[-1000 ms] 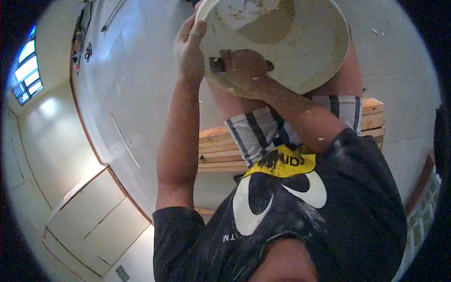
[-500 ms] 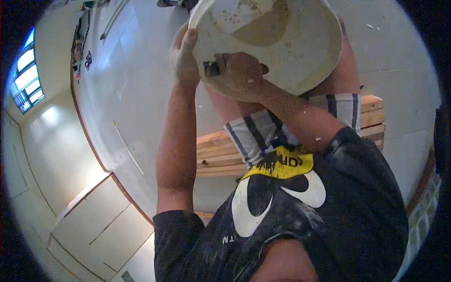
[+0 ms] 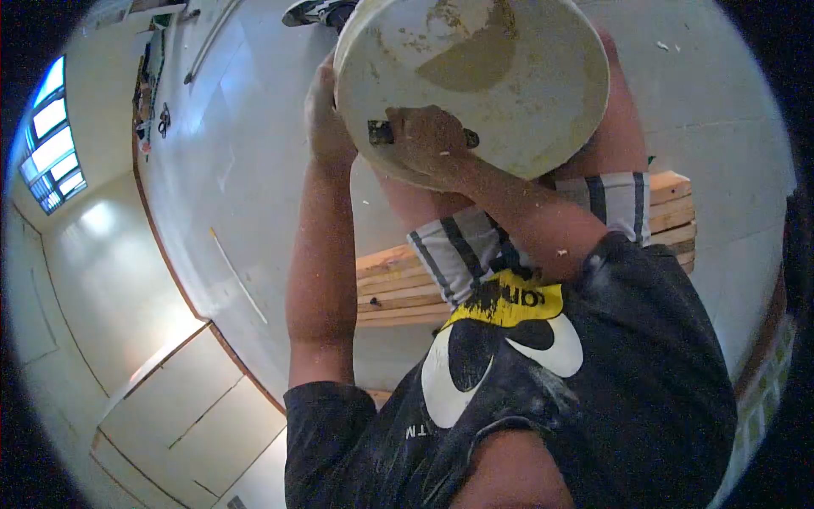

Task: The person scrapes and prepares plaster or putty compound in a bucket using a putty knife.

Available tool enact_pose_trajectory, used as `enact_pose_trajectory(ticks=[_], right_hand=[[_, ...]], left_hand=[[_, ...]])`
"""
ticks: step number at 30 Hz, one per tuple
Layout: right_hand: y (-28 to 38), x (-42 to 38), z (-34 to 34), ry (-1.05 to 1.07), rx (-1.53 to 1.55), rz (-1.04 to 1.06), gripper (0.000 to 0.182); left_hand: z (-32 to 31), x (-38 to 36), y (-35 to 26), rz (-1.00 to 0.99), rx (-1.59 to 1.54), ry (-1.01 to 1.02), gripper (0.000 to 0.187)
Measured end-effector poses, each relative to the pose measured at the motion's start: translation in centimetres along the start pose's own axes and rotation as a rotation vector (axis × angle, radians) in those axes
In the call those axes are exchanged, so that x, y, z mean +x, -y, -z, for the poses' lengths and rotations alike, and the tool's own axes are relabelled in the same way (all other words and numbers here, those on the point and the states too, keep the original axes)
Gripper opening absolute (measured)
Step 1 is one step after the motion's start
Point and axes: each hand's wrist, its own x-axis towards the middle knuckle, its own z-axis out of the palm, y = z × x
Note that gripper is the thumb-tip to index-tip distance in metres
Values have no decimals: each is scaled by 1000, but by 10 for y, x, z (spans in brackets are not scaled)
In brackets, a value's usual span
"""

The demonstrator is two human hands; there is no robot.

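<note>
An off-white bucket (image 3: 551, 119) is tilted toward me between my knees, its mouth facing up at me. Dried smears and a tan patch of residue (image 3: 471, 64) mark its inside. My left hand (image 3: 327, 114) grips the bucket's left rim, its fingers partly hidden behind the wall. Inside the bucket, near the lower left wall, my right hand (image 3: 431, 142) is closed around a putty knife (image 3: 380, 132). The dark blade points left, and the handle end sticks out on the right of my fist.
Beneath my legs lies a stack of wooden boards (image 3: 398, 293). A thin strip (image 3: 239, 276) rests on the pale floor (image 3: 254, 153) to the left. Small tools and clutter (image 3: 157, 85) line the wall under a window (image 3: 52, 136). My shoe (image 3: 309, 12) shows at the top.
The bucket has shifted slightly left in view. My right hand and the putty knife have moved a little down along the inner wall. More of the shoe shows.
</note>
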Motion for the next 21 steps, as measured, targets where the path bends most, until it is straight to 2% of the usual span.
enact_pose_trajectory(ticks=[1,3,5,7,9,10,11,12,13,14,15,16,17,18,19,21], right_hand=[[-7,3,-11,-191,-173,96,44],[-6,-1,-7,-367,-331,189,42],[-14,8,17,-86,-234,-42,38],[-41,7,28,-90,-330,5,36],[-67,7,28,-74,-433,42,35],[-80,10,26,18,-498,-46,35],[-89,14,24,106,-565,-134,35],[-94,12,20,103,-592,-130,35],[-97,6,13,-22,-586,-44,33],[-100,3,10,-145,-573,49,32],[-100,8,12,-150,-592,63,32],[-99,15,14,22,-590,16,31],[-98,21,17,192,-585,-34,30],[-102,25,17,181,-606,-19,30],[-105,24,17,217,-641,17,30],[-110,19,24,244,-695,64,31]], left_hand=[[-4,1,-1,-11,-3,-3,58],[-11,-11,3,-8,-98,-135,60],[-5,-14,3,-31,-50,-134,60],[-2,-4,-3,-73,-20,-127,61],[-5,4,-17,-166,448,-99,57],[-13,11,-22,-175,427,-102,57],[-27,21,-39,-289,781,-110,55],[-39,30,-52,-401,1137,-126,53],[-46,38,-57,-412,1120,-145,53],[-52,47,-60,-577,1307,-190,58],[-62,52,-67,-746,1498,-237,65],[-73,54,-73,-763,1491,-261,65],[-87,54,-81,-570,1464,-141,56],[-94,54,-88,-380,1425,-21,47],[-90,60,-84,-400,1423,-42,47],[-82,74,-71,-762,1353,107,34]])
